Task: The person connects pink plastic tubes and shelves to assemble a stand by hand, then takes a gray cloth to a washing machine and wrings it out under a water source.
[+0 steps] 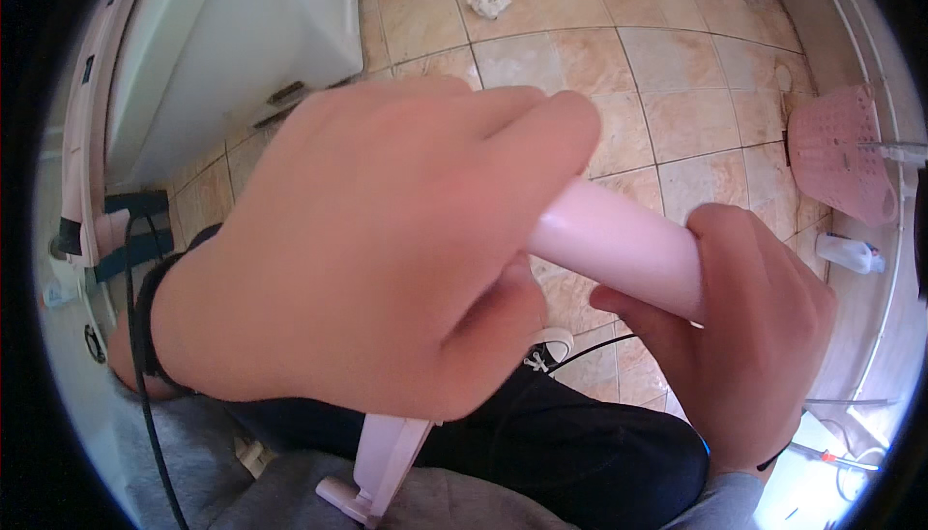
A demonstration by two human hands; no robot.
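Observation:
A smooth pale pink tube [623, 247] runs between my two hands. My left hand [387, 240] is large in the middle, closed around the tube's left end, with its back toward me and its fingertips hidden. At the other end my right hand [754, 327] grips the tube, thumb below it and fingers curled over the top. Under my left wrist, a flat pale pink piece [387, 457] with a short crossbar at its lower end sticks out toward my lap. Whether it joins the tube, I cannot tell.
A white glossy fixture [242, 46] stands at the left. Crumpled white tissue [490, 2] lies on the beige tile floor [696, 114]. At the right are a pink perforated basket [843, 153] and a white bottle [851, 253]. A black cable [140, 385] hangs by my left wrist.

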